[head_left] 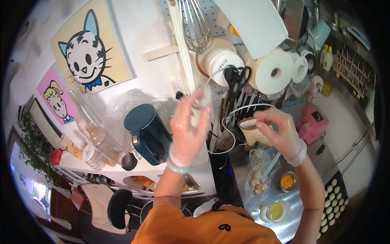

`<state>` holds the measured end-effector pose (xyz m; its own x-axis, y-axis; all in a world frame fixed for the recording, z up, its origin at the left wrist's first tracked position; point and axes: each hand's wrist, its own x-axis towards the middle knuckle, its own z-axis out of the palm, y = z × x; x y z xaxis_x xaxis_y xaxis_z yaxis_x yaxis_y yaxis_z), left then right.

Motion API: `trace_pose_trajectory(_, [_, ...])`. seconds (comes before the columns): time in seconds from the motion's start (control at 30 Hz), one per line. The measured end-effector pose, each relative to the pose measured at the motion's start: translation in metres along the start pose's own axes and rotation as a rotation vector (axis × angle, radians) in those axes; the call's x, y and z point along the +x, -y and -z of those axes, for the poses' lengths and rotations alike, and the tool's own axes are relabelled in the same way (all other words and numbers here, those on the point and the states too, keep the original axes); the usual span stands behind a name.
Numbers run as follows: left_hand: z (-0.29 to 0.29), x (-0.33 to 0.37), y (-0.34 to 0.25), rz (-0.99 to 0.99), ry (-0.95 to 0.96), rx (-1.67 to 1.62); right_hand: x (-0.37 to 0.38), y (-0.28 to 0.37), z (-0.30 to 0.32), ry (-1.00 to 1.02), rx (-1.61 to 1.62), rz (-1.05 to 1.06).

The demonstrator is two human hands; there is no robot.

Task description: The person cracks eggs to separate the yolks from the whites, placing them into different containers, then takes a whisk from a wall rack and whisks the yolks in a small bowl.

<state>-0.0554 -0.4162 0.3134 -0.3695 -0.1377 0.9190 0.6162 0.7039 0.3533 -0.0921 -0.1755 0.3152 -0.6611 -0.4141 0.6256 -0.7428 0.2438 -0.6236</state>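
Both my hands wear clear plastic gloves and are raised before the wall. My left hand (187, 129) is beside the dark teal kettle (147, 130), its fingers curled around something pale and blurred. My right hand (281, 133) brings thumb and fingertips together next to a tan container with a brown rim (258, 135); what lies in the pinch is hidden. A white cord (239, 107) loops between the hands. Below my right hand are a spatula-like white blade (271, 166), cracked eggshells (260, 186) on plastic, a bowl of yolks (288, 181) and a white jug (266, 212) of egg white.
Black-handled scissors (235, 79), a whisk (196, 30) and large white rolls (274, 70) hang on the pegboard. A pink appliance (313, 124) stands at the right. A dark tray (338, 184) with several pale rounds sits lower right; plastic cups (101, 138) stand left.
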Motion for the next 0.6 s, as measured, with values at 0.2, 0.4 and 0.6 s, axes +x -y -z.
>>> trace_pose_trajectory(0.2, [0.036,0.102,-0.008,-0.211,-0.226,0.242,0.1,0.055,-0.001,-0.112,0.01,0.189])
trace_pose_trajectory(0.4, [0.049,0.231,-0.011,-0.259,-0.255,0.141,0.229,0.108,0.02,-0.299,-0.28,0.352])
trace_pose_trajectory(0.6, [0.029,0.343,0.009,0.015,0.122,-0.104,0.312,0.142,0.002,-0.302,-0.49,0.19])
